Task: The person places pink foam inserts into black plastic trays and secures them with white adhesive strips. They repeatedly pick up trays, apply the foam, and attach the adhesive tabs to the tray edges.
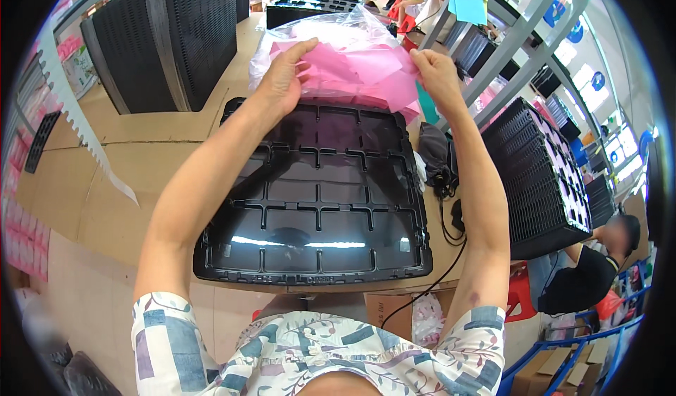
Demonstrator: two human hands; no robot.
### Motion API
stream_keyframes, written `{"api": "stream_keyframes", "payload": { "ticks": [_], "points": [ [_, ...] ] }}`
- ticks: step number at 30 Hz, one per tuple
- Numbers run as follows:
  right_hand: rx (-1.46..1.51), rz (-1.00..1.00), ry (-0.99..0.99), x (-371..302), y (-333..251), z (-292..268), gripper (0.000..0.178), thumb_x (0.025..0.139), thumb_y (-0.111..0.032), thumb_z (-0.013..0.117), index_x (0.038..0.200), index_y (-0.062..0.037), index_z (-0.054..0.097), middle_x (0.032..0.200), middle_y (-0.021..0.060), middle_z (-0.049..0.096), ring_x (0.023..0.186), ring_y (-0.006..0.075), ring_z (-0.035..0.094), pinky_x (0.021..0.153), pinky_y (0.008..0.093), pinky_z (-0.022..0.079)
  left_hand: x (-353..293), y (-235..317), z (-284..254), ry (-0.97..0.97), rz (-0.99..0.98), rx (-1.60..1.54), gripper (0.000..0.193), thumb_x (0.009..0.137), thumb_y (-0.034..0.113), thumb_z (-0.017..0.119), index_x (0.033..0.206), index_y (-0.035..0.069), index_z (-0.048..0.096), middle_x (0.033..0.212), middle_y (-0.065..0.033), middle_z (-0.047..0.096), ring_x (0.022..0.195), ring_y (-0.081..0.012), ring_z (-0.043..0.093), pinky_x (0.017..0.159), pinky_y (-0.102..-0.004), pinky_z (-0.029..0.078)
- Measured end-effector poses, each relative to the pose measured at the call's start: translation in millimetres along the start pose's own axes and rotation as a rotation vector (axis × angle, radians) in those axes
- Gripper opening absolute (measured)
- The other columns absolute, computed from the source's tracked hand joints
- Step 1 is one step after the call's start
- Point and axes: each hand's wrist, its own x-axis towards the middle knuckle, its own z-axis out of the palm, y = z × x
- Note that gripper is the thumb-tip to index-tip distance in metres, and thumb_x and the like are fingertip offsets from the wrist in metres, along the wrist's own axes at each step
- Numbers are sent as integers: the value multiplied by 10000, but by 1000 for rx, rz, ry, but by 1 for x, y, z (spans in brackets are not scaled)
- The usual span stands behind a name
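Both my arms reach forward over a black plastic tray with shallow compartments, lying flat on the table. Beyond its far edge is a heap of thin pink plastic sheets. My left hand has its bent fingers at the left edge of the pink plastic and appears to grip it; the fingertips are partly hidden. At the opposite side, my right hand pinches a corner of a pink sheet between thumb and fingers, raised above the tray. Clear plastic wrapping lies behind the pink sheets.
A tall stack of black trays stands at the far left, another stack at the right. A dark cloth bundle and black cable lie right of the tray. Metal rails rise at the right; a seated person is nearby.
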Motion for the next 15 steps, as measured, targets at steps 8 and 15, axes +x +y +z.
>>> {"api": "stream_keyframes", "payload": {
  "ticks": [8,15],
  "points": [
    [40,-10,90,-34,-9,18,467,982,-416,531,921,30,656,728,100,615,612,127,560,551,331,420,-41,33,5,-124,-83,215,393,934,137,633,1274,-25,521,1195,-143,643,1056,-200,648,940,-354,526],
    [744,669,-232,-64,-5,22,1040,893,-796,345,1421,99,314,1322,265,559,1226,303,584,641,283,485,-36,62,4,34,-36,-176,282,992,64,538,1240,-67,501,1203,-188,620,1038,-224,660,905,-334,571]
  ]
}}
